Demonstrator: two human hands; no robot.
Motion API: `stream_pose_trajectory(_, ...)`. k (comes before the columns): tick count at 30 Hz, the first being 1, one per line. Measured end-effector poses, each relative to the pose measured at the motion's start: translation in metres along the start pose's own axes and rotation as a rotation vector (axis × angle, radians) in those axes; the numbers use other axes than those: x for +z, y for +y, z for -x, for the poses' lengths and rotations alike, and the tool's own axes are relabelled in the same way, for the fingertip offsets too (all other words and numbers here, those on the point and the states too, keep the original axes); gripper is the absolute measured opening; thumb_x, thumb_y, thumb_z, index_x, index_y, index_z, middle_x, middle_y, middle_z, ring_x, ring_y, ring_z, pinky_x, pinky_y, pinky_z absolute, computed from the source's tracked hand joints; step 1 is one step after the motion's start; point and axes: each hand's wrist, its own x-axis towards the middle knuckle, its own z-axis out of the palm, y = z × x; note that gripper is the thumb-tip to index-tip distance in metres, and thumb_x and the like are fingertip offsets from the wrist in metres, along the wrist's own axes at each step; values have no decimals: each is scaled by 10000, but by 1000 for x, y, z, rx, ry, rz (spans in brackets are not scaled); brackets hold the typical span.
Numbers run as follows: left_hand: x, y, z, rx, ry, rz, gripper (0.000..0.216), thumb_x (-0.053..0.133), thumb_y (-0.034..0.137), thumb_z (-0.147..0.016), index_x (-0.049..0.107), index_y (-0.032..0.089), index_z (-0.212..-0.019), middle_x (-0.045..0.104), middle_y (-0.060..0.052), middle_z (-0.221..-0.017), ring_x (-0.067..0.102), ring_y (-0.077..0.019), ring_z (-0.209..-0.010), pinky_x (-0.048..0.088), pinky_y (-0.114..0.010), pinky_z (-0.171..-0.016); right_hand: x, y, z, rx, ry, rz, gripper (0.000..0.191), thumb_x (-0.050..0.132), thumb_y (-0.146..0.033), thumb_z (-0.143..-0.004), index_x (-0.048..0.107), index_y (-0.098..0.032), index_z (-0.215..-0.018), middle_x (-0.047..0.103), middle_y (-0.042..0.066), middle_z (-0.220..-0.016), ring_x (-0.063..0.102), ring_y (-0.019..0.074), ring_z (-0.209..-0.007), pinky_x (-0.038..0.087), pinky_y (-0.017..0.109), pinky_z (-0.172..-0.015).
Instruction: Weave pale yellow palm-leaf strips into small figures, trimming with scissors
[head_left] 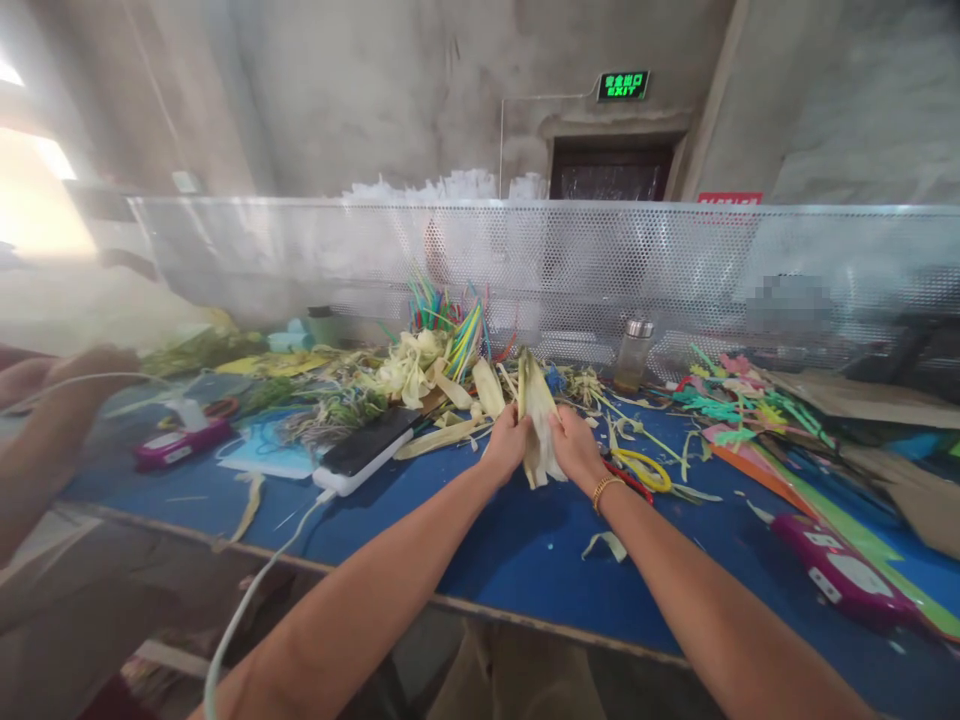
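Note:
Both my hands hold one bundle of pale yellow leaf strips (535,400) upright over the blue table (525,560). My left hand (508,440) is closed round the bundle's left side. On its right side my right hand (574,446) grips it too, a gold bracelet on that wrist. The strips' lower ends hang between my palms.
Heaps of pale and coloured strips (439,345) lie behind. Yellow-handled scissors (645,470) rest right of my hands, a white power strip (367,450) left, a jar (634,354) behind. Pink devices (840,565) (180,445) sit at both sides. Another person's arm (45,430) reaches in left.

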Motion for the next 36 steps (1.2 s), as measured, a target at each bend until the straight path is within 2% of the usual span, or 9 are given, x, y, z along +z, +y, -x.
stream_pose_trajectory(8,-23,17,-22,147,211,65,109,528,303,-821,523,193,-822,540,9,-752,512,-134,-716,427,-246,-683,1,-8,5,-80,-143,-237,225,452,-365,-836,565,-194,-744,608,4,-710,545,169,-677,415,277,-629)
stream_pose_trajectory(12,-18,25,-14,166,-7,126,203,627,353,-758,602,167,-838,598,-11,-760,536,-152,-721,447,-259,-668,-8,-17,-1,-32,-89,-384,299,599,-473,-763,583,-191,-858,636,28,-808,561,173,-720,441,290,-667)
stream_pose_trajectory(16,-5,29,-1,139,-258,186,264,686,372,-714,648,161,-866,640,-19,-809,568,-165,-772,462,-260,-690,-15,-27,-4,55,-26,-681,293,678,-472,-698,596,-197,-757,598,-6,-708,515,144,-642,420,267,-610)
stream_pose_trajectory(18,-2,31,2,88,-233,231,260,701,383,-699,651,163,-829,636,-12,-775,572,-154,-738,464,-257,-681,-18,-28,-5,109,26,-774,275,698,-447,-676,587,-195,-685,553,-27,-631,472,122,-576,390,250,-555)
stream_pose_trajectory(24,-14,40,-3,-114,86,433,253,652,435,-730,591,192,-767,621,-6,-758,584,-138,-706,476,-249,-636,-26,-12,-13,249,208,-885,298,660,-468,-684,502,-216,-675,368,-82,-484,324,83,-421,275,218,-413)
stream_pose_trajectory(27,-14,42,3,-212,-145,536,287,663,453,-723,611,203,-855,656,-29,-867,612,-151,-776,499,-277,-701,-26,-7,-17,282,234,-936,307,657,-471,-678,478,-222,-705,420,-76,-524,391,89,-443,334,219,-435)
stream_pose_trajectory(30,-5,39,14,-318,-397,491,322,782,332,-623,636,180,-866,666,-38,-852,623,-160,-784,502,-305,-753,-25,-7,-19,297,241,-978,303,654,-466,-677,482,-224,-736,500,-59,-591,487,105,-506,427,242,-507)
stream_pose_trajectory(33,2,36,20,-300,-382,409,302,806,305,-588,636,153,-787,652,-19,-756,605,-141,-702,502,-305,-729,-28,-11,-16,318,231,-1007,307,630,-500,-703,506,-224,-756,555,-42,-618,553,131,-558,474,271,-554)
stream_pose_trajectory(36,4,34,18,-205,-262,347,317,796,329,-591,637,151,-798,657,-13,-746,590,-135,-664,495,-290,-684,-28,-18,-8,409,-26,-1003,370,570,-570,-747,582,-201,-767,636,14,-660,616,182,-615,501,317,-567)
